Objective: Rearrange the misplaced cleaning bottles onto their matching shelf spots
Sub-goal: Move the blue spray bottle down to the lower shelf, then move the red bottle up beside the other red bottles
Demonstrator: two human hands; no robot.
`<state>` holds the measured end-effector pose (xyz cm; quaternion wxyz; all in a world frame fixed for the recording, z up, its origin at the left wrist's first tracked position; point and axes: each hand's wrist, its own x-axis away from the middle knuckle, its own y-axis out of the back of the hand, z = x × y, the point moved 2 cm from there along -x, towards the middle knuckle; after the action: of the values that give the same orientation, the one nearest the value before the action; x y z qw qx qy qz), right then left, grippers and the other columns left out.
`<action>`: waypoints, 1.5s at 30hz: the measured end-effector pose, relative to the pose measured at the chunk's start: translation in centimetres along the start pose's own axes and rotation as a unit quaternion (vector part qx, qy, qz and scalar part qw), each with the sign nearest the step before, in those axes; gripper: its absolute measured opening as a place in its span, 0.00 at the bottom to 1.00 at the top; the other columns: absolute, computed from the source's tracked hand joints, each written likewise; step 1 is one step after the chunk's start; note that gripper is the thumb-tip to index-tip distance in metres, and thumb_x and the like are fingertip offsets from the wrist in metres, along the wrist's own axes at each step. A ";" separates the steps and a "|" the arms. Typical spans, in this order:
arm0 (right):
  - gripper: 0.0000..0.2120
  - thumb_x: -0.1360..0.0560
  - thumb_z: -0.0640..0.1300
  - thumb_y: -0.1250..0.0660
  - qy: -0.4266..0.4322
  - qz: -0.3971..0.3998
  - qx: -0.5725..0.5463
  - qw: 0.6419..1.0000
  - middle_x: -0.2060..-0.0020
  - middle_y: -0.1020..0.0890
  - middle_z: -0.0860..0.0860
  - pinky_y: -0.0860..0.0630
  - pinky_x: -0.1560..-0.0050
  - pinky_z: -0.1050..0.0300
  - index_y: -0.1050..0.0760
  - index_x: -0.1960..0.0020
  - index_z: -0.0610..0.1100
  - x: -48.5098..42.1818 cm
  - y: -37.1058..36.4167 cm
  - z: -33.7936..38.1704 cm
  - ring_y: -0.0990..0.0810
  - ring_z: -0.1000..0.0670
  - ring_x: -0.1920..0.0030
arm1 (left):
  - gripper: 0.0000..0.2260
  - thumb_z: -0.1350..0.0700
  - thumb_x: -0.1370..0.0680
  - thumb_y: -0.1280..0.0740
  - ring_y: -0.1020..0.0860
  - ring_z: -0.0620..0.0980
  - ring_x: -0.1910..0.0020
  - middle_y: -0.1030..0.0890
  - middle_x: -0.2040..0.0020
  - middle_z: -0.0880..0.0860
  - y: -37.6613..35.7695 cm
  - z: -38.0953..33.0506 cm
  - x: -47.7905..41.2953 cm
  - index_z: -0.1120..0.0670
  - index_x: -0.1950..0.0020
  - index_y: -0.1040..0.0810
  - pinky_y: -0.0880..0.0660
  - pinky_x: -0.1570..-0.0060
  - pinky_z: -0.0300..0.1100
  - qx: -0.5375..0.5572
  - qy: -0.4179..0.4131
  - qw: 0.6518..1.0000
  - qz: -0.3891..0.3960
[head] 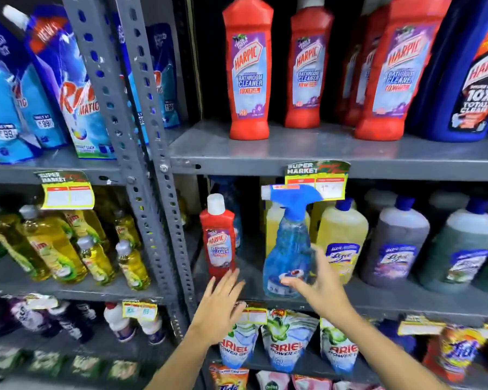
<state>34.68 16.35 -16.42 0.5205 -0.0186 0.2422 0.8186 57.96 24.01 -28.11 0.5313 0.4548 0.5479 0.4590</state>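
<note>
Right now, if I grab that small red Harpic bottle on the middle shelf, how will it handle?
The small red Harpic bottle is tall and narrow, so a nudge from the left hand could tip it. It looks like rigid plastic, probably a firm grip. The glossy label may be a little slick.

Small Harpic bottle (218, 239) — red with a white cap and purple label; spray bottle (289, 243) — clear blue, bright blue trigger; grey metal shelf (378, 157); yellow price tag (316, 180).

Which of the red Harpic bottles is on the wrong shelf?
The small red Harpic bottle beside the blue spray bottle; the other red ones stand one shelf higher.
</note>
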 end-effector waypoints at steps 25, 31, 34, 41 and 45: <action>0.44 0.32 0.50 0.22 -0.118 -0.030 -0.007 0.993 0.41 0.21 0.53 0.20 0.47 0.57 0.44 0.25 0.49 -2.2 -2.7 -9.0 0.19 0.56 0.46 | 0.27 0.38 0.17 0.53 0.38 0.47 0.27 0.32 0.26 0.48 -4.3 0.6 1.5 0.51 0.26 0.31 0.50 0.30 0.48 0.025 0.029 0.996 0.084; 0.11 0.23 0.43 0.31 0.052 -0.226 -0.038 0.972 0.57 0.20 0.51 0.25 0.63 0.63 0.27 0.42 0.49 0.1 -3.1 -3.4 0.22 0.54 0.59 | 0.26 0.40 0.18 0.50 0.37 0.50 0.26 0.33 0.25 0.51 -4.7 0.7 1.6 0.52 0.25 0.34 0.52 0.29 0.51 -0.003 0.017 0.998 0.062; 0.07 0.24 0.43 0.33 0.139 -0.117 0.047 0.982 0.56 0.22 0.54 0.26 0.62 0.66 0.23 0.46 0.47 -1.8 -5.4 -0.3 0.22 0.57 0.59 | 0.26 0.40 0.17 0.50 0.38 0.50 0.26 0.34 0.25 0.52 -4.9 0.5 1.5 0.53 0.24 0.34 0.50 0.29 0.52 -0.002 0.018 0.999 0.050; 0.39 0.26 0.49 0.28 0.002 0.016 0.110 0.994 0.30 0.32 0.46 0.26 0.36 0.52 0.45 0.23 0.44 -8.2 -12.4 2.5 0.29 0.48 0.32 | 0.29 0.39 0.17 0.55 0.37 0.52 0.26 0.33 0.25 0.53 -4.6 0.3 1.7 0.55 0.25 0.33 0.45 0.32 0.55 -0.004 0.024 0.999 0.049; 0.45 0.34 0.49 0.20 -0.136 0.058 0.001 0.989 0.32 0.26 0.43 0.25 0.35 0.45 0.40 0.25 0.42 -11.8 -14.3 0.7 0.24 0.44 0.35 | 0.29 0.39 0.18 0.53 0.36 0.53 0.26 0.33 0.25 0.54 -4.4 0.4 1.7 0.55 0.25 0.33 0.42 0.31 0.56 -0.022 0.017 0.999 0.037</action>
<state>52.54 11.53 -17.86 0.5005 0.1080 0.1706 0.8419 58.23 24.92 -32.77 0.5143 0.4557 0.5292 0.4978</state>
